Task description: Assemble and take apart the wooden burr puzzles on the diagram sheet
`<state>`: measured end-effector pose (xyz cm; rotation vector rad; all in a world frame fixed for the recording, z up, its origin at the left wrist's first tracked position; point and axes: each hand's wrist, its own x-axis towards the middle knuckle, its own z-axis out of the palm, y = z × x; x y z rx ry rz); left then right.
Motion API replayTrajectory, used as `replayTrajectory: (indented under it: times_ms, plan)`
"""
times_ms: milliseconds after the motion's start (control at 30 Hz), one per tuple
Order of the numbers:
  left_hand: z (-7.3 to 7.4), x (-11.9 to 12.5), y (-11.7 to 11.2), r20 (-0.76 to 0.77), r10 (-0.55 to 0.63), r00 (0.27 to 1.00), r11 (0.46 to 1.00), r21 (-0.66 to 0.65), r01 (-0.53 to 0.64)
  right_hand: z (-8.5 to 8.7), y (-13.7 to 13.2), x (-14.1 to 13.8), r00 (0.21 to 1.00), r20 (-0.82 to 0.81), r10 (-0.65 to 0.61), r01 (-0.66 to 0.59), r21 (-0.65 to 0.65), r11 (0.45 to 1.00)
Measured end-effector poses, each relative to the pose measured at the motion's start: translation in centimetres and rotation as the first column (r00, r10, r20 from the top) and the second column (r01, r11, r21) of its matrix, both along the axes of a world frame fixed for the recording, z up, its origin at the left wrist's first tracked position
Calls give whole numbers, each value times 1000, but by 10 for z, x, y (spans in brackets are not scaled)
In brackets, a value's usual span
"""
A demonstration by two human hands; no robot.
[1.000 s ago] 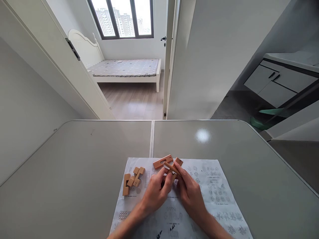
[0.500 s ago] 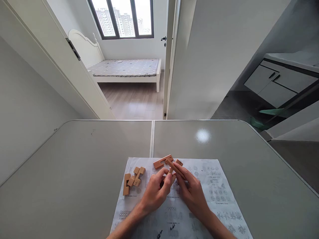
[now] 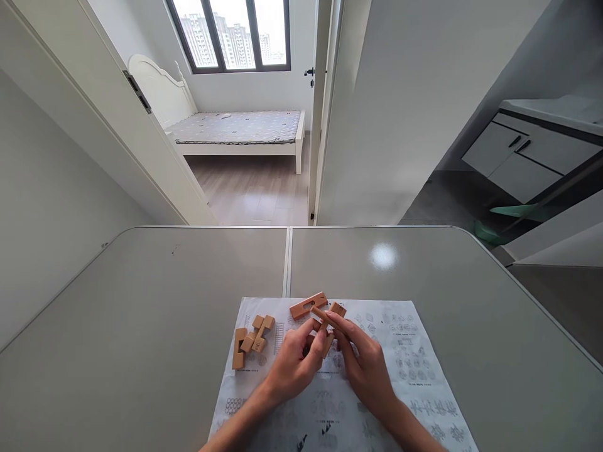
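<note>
Both hands meet over a printed sheet on the table. Pinched in my left hand are wooden puzzle pieces, partly hidden by the fingers. My right hand has its fingers closed on a narrow wooden puzzle piece that lies across the ones in my left hand. Just beyond the fingertips rests a notched reddish wooden piece, with another wooden block to its right. Left of my hands, several notched wooden pieces lie close together on the sheet.
The grey table has a pale seam running away from me. Beyond it a doorway leads to a bed under a window. White walls stand on the left and ahead, and a cabinet is at the right.
The narrow piece in my right hand has shifted slightly lower and left against the pieces in my left hand. My right fingers have moved a little along it.
</note>
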<state>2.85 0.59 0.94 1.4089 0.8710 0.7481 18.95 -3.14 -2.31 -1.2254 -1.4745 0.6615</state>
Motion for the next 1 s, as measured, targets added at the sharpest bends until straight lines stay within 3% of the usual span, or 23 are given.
replayTrajectory:
  times_ms: [267, 433, 533, 667, 800, 1000]
  plan:
    - [1, 2, 0, 44, 28, 999, 996, -81, -24, -2, -2, -2, 1000, 12, -6, 6, -51, 999]
    - [4, 1, -1, 114, 239, 964, 971, -52, -234, -2, -2, -5, 999, 9, -51, 51, -56, 997]
    - [6, 0, -1, 108, 368, 924, 930, -15, -369, -2, 1, -5, 980, 196, 27, -23, -22, 999]
    - [5, 0, 0, 102, 480, 871, 876, -13, -482, -5, 2, -7, 877, 463, 128, -142, -4, 990]
    - [2, 2, 1, 79, 501, 862, 865, -26, -501, -7, 2, -10, 811, 570, 131, -159, 0, 987]
    - [0, 3, 3, 87, 481, 872, 876, -77, -476, -8, 2, -14, 771, 623, 128, -133, -39, 990]
